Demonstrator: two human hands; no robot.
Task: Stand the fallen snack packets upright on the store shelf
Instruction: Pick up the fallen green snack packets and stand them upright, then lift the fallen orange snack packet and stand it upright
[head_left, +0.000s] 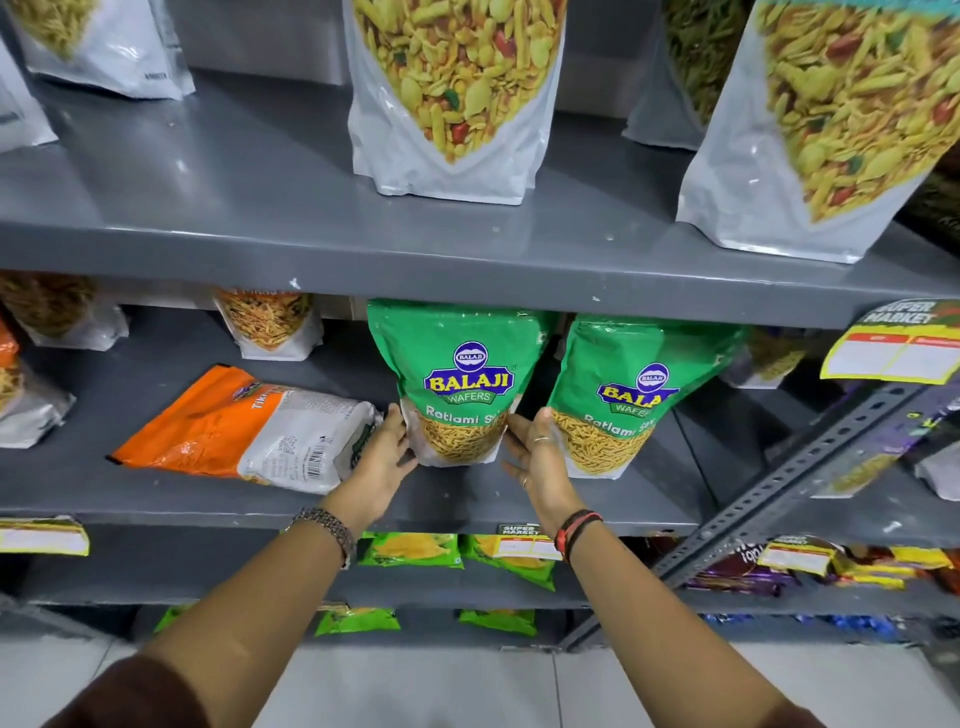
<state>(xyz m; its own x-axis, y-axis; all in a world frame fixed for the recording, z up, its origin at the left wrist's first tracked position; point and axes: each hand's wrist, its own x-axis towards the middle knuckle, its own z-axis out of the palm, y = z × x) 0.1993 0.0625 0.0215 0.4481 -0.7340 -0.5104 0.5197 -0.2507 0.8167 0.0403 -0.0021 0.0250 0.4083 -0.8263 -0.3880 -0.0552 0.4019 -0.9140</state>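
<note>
A green Balaji packet (457, 374) stands upright on the middle grey shelf (156, 499). My left hand (382, 452) presses against its lower left side and my right hand (537, 452) against its lower right side, so both hold it between them. A second green Balaji packet (634, 395) stands upright just to its right, partly behind my right hand. To the left, an orange and white packet (244, 431) lies flat on the same shelf, its end close to my left hand.
The top shelf (260, 228) carries tall white pouches of yellow snack mix (452, 93). Smaller pouches stand at the back of the middle shelf. Green and purple packets fill the lower shelves. A slotted metal bar (810, 462) slants across the right side.
</note>
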